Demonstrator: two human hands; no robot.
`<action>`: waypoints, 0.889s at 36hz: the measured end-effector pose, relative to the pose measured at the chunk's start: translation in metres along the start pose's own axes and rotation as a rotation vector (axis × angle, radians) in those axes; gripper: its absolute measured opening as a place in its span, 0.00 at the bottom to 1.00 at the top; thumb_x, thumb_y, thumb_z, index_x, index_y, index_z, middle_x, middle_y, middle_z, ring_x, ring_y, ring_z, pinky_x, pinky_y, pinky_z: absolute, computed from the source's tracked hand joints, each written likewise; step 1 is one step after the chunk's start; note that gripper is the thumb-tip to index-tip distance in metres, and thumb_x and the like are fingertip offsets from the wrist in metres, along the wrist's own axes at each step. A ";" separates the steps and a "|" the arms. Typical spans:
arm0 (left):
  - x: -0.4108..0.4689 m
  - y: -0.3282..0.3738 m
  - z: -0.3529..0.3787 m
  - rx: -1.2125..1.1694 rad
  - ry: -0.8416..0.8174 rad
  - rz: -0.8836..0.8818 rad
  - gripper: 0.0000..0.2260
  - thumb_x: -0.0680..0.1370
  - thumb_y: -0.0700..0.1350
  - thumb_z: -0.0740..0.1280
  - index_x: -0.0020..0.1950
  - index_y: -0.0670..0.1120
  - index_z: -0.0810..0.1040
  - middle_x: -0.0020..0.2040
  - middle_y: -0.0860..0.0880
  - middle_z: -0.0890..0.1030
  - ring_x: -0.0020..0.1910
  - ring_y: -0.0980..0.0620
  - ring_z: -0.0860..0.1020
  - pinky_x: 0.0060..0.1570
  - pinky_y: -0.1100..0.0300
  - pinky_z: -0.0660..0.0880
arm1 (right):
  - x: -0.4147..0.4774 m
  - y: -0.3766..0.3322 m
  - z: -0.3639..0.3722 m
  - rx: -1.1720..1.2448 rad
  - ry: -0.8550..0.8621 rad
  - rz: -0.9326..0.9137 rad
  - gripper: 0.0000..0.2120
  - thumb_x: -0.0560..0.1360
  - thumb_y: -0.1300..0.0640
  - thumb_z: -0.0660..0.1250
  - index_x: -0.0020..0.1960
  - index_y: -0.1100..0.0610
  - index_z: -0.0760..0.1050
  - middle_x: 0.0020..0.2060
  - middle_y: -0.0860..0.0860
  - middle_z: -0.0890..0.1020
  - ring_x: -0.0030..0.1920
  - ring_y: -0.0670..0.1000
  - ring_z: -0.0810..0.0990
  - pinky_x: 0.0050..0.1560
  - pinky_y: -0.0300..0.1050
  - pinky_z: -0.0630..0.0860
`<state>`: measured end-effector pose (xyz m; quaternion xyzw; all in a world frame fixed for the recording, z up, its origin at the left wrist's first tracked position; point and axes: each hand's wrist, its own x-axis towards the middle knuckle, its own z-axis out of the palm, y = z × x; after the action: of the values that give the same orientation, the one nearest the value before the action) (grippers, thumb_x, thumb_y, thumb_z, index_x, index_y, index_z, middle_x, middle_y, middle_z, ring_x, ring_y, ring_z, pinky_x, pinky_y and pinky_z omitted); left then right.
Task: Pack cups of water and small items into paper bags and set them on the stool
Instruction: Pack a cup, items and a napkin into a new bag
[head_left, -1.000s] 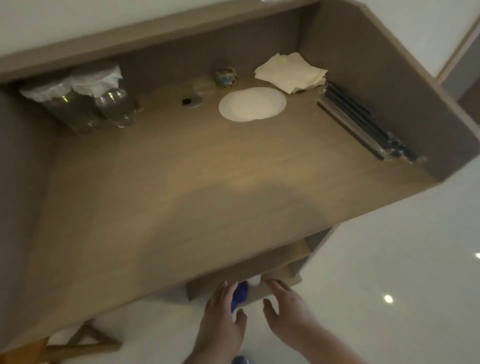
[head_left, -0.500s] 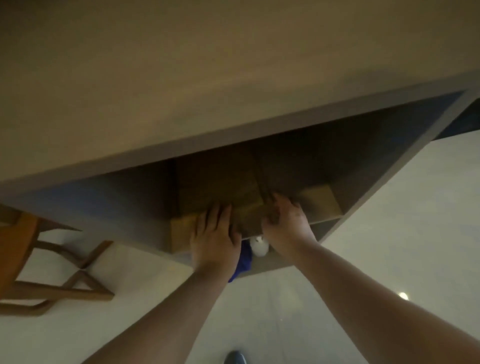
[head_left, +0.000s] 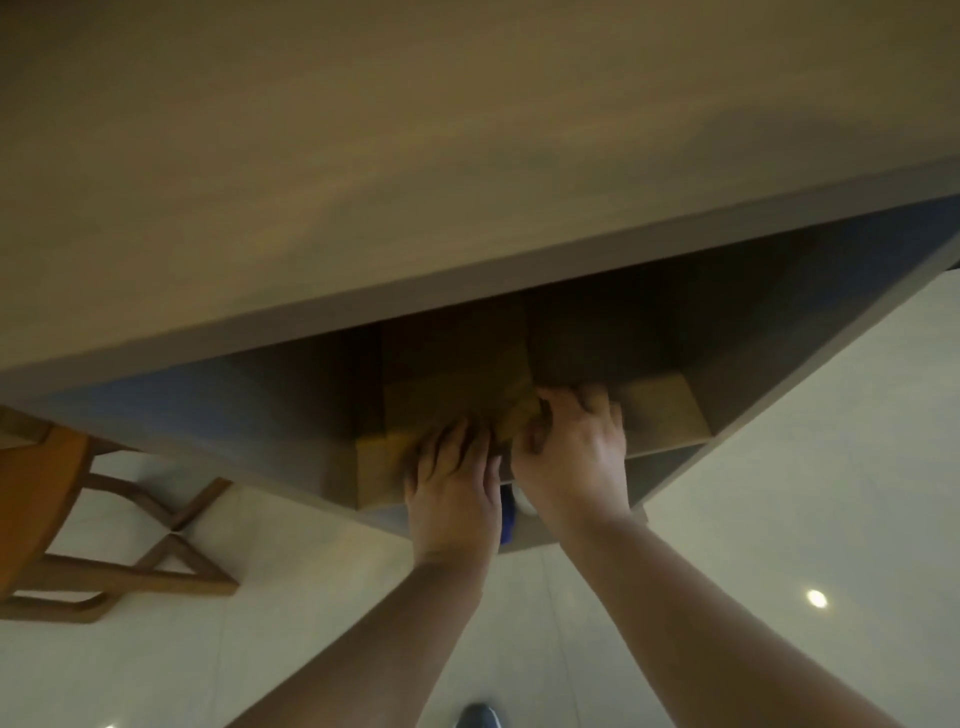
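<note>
Brown paper bags: kept in the shelf.
Left hand: laid flat on the bags, fingers straight.
Right hand: fingers curled, bag edge gripped.

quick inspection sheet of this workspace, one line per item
surface: wooden desktop fills the upper view; open shelf beneath it
job's things: brown paper bags lying flat in the shelf; stool at left on the floor
clutter: a blue and white item below the hands, too hidden to identify
grippers: left hand rests flat on the bags; right hand grips their crumpled edge
cables: nothing seen
surroundings: pale tiled floor; a shoe at the bottom edge
</note>
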<state>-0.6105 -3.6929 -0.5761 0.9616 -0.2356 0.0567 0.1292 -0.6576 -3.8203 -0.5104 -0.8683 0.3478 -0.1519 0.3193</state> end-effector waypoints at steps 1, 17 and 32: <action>0.000 0.000 0.000 -0.027 0.006 -0.009 0.18 0.84 0.56 0.60 0.71 0.53 0.79 0.70 0.51 0.79 0.72 0.45 0.73 0.71 0.42 0.71 | 0.001 -0.004 0.002 0.048 0.000 -0.006 0.15 0.79 0.51 0.69 0.65 0.47 0.77 0.61 0.48 0.75 0.60 0.52 0.73 0.63 0.46 0.73; -0.050 0.019 -0.059 -1.072 -0.283 -0.560 0.19 0.79 0.30 0.60 0.41 0.48 0.85 0.41 0.47 0.86 0.43 0.48 0.82 0.43 0.58 0.80 | 0.025 -0.009 -0.071 0.752 -0.403 0.722 0.21 0.82 0.58 0.71 0.73 0.48 0.70 0.58 0.50 0.80 0.41 0.53 0.89 0.52 0.54 0.87; -0.004 0.036 -0.144 -1.198 -0.713 -0.905 0.20 0.75 0.56 0.76 0.66 0.55 0.80 0.53 0.50 0.88 0.55 0.44 0.86 0.55 0.43 0.84 | -0.091 0.077 -0.154 0.738 -0.573 0.763 0.13 0.76 0.71 0.71 0.57 0.59 0.83 0.46 0.57 0.89 0.44 0.59 0.89 0.45 0.56 0.85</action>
<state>-0.6383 -3.6821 -0.4302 0.6922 0.1568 -0.4439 0.5470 -0.8361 -3.8686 -0.4496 -0.5207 0.4592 0.1026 0.7124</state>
